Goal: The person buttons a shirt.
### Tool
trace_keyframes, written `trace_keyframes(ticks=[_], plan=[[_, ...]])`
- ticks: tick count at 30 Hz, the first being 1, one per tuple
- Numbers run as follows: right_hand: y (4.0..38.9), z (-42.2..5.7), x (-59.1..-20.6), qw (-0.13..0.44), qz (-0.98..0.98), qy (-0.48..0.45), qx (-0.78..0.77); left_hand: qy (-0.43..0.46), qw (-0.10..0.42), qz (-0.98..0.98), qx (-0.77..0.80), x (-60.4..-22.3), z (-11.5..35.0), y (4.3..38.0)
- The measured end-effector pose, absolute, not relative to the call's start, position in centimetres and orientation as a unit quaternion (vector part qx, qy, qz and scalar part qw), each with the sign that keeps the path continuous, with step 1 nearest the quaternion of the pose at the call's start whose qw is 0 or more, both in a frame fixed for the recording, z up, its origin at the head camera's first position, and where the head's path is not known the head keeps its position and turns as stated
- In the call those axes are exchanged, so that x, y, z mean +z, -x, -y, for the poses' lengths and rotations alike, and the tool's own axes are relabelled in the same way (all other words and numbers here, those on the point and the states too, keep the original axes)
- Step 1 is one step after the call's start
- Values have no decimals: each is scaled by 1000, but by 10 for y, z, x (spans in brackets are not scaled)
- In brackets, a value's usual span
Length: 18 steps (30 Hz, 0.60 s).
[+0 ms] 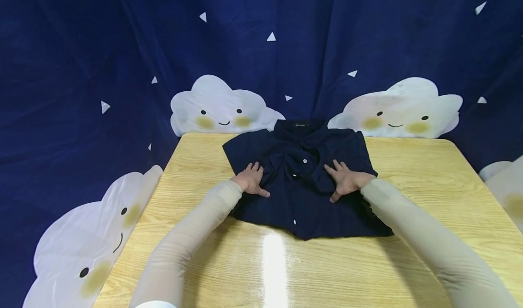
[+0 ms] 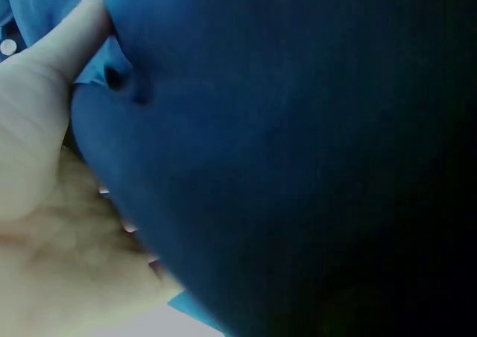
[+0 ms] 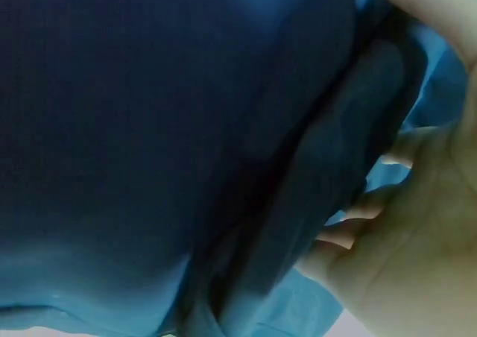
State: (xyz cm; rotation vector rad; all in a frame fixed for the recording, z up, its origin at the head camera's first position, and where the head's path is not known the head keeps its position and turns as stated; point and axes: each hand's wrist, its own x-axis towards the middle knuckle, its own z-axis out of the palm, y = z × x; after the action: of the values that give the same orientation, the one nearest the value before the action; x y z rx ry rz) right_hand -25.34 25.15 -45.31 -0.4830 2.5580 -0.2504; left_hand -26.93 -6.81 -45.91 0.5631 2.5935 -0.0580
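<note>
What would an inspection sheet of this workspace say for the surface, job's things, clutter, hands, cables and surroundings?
Surface: wood-grain table, bright glare strip on its near part.
Job's things: dark navy shirt, front rumpled, collar toward the far edge, white buttons showing.
Clutter: nothing seen.
Hands: left hand and right hand rest on the shirt, fingers spread.
Cables: nothing seen.
Surroundings: dark blue curtain with smiling white clouds and small white triangles.

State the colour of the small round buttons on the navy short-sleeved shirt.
White; the small round buttons show best in the head view.
</note>
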Motion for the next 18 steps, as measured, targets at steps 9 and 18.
trace_keyframes(ticks=[9,18], plan=[[253,-253,-453,260,-945,180,-84,-205,255,-944,-47,-457,72,265],[251,-255,-455,220,-951,177,-125,-181,175,-967,32,-459,65,273]])
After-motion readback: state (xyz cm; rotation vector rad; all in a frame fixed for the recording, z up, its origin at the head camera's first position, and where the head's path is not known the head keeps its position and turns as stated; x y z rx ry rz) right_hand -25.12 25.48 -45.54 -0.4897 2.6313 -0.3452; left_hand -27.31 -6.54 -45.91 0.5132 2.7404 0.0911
